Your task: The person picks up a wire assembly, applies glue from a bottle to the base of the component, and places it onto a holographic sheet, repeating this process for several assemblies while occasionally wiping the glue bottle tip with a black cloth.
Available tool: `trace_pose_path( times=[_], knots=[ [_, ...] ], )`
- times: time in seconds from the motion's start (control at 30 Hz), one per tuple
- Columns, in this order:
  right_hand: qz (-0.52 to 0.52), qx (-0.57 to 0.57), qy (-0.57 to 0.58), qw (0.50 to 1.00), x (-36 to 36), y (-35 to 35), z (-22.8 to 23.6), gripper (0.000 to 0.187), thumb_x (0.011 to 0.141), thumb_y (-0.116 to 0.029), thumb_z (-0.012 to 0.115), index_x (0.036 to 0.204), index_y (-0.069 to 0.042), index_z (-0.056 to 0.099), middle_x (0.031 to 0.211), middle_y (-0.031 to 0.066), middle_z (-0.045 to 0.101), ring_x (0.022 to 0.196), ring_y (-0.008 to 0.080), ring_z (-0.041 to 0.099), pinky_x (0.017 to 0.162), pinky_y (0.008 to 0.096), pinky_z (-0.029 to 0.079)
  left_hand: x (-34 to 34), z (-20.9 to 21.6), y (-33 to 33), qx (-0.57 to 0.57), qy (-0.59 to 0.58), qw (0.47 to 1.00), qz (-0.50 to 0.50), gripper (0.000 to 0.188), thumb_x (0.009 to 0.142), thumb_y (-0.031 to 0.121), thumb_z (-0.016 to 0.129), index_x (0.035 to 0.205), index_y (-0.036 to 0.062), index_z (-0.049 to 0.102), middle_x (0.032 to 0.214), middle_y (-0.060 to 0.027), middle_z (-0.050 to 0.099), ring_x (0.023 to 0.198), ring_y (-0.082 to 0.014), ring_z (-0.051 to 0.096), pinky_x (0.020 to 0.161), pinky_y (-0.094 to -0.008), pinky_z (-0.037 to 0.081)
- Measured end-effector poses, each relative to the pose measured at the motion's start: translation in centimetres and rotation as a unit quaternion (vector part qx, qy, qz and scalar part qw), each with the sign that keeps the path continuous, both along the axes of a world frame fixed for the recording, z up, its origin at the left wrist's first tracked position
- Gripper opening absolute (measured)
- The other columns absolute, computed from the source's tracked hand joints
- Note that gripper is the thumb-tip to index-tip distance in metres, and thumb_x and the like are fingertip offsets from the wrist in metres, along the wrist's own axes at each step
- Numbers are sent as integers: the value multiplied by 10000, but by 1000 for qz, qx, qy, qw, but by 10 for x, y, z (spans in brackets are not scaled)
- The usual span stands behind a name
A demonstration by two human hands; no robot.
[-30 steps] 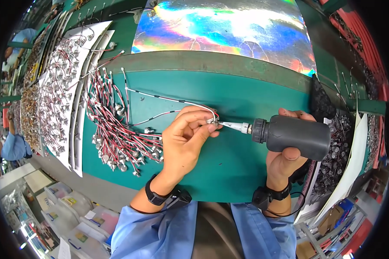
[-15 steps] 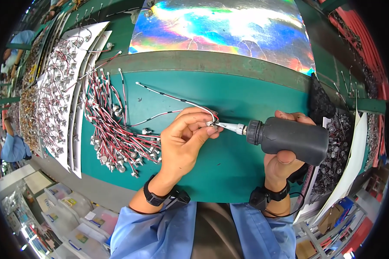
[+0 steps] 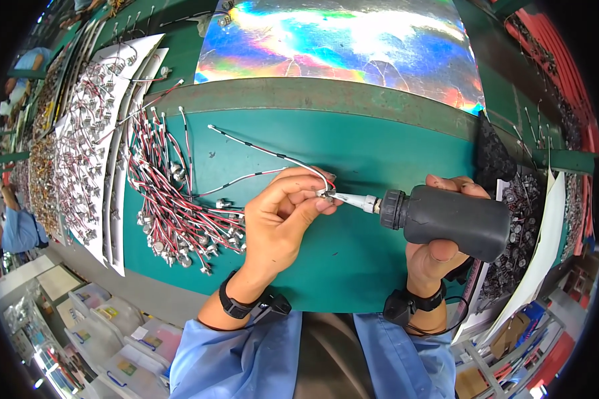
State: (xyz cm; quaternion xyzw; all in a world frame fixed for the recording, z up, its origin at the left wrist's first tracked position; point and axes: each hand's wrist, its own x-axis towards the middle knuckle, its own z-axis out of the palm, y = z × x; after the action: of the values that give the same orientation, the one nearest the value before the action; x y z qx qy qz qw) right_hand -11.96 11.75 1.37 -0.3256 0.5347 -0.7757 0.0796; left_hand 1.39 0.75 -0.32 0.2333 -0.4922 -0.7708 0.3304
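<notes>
"Head view: how to describe the left hand (image 3: 276, 229)?"

"Closed to a narrow pinch, thumb against fingers, on a small metal part (image 3: 326, 193). Held above the green mat (image 3: 353, 266), to the right of the wired pile (image 3: 180, 206)."

"And the right hand (image 3: 429, 265)?"

"Wrapped around a dark bottle (image 3: 456, 223), with thumb on the near side and fingers over the far side. Tipped nearly level, with the nozzle (image 3: 357, 201) pointing left at the part. Touching or just short of touching? Cannot tell."

"How to expect the part to handle?"

"Probably light, hard and fiddly. Mostly hidden by the fingers; perhaps slippery if wet. Best gripped by the metal body, from the sides, leaving the end toward the nozzle free."

"Not by the wires (image 3: 247, 142)?"

"Better not. Likely thin and bendy, and probably weakest at the joint with the part. Seen running off leftward, white with black bands."

"And the bottle?"

"Plastic, most likely, with some give for squeezing. With no sight through the dark wall, impossible to tell full from nearly drained, so heavy from light. Best held around the body, clear of the cap (image 3: 393, 209). Guard the slim nozzle against knocks."
</notes>
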Motion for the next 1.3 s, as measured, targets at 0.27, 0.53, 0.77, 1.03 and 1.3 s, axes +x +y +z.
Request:
trace_pose_path(
  times=[0.27, 0.53, 0.77, 1.03, 1.3],
  knots=[
    [48, 32, 59, 997, -5, 3, 0, 746, 625, -495, 669, 1134, -37, 374, 1023, 99, 484, 962, 203, 517, 858, 327, 418, 3, -1, -3, -11, 4, 1000, -28, 193, 773, -142, 472, 945, -66, 515, 1023, -151, 503, 851, -208, 580, 760, -304, 507],
    [20, 36, 41, 998, -3, 2, 2, 746, 619, -501, 666, 1132, -42, 379, 980, 111, 519, 943, 210, 529, 835, 315, 422, 0, 3, 0, 15, -9, 1000, 3, 127, 769, -64, 538, 895, -54, 536, 980, -175, 516, 739, -194, 599, 682, -292, 519],
    [-38, 16, -26, 999, 2, -2, 5, 790, 542, -447, 733, 1067, 5, 351, 892, 184, 578, 854, 232, 565, 753, 312, 451, 0, 5, 1, 21, -8, 1000, -1, 125, 778, -53, 531, 903, -55, 527, 996, -200, 519, 764, -205, 604, 688, -292, 518],
    [-40, 10, -9, 999, -1, 0, 3, 774, 555, -434, 733, 1067, 4, 353, 896, 183, 580, 852, 236, 567, 757, 313, 448, 1, 3, 2, 24, -8, 1000, -6, 128, 786, -39, 529, 913, -55, 519, 997, -208, 522, 777, -225, 608, 693, -289, 524],
    [-47, 31, 19, 998, -4, -4, 3, 767, 555, -425, 732, 1066, 7, 358, 898, 174, 581, 859, 245, 567, 781, 342, 442, 3, 1, -4, 44, 5, 998, -35, 151, 803, -73, 490, 953, -56, 504, 1032, -184, 528, 884, -255, 591, 737, -296, 510]
  ],
)
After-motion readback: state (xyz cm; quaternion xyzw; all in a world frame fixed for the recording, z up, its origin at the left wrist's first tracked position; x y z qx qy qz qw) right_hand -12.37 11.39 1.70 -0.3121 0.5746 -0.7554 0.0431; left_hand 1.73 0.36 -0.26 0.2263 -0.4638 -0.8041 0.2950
